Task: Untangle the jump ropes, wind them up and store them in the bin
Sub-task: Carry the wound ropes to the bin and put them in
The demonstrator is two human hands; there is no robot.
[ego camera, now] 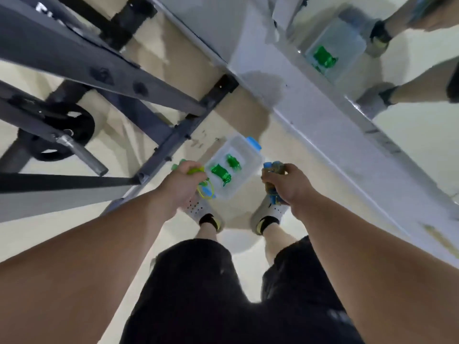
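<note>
The left hand [182, 187] covers most of a yellow-green jump rope [196, 171]; the right hand [289, 184] hides the middle of a blue jump rope [273, 167]. At centre frame the bin [249, 166] has its lower-left corner behind the left hand, and the green bundles [219, 173] inside blur too much to tell handle from cord. The metal rack [99, 70] runs off the upper left edge.
</note>
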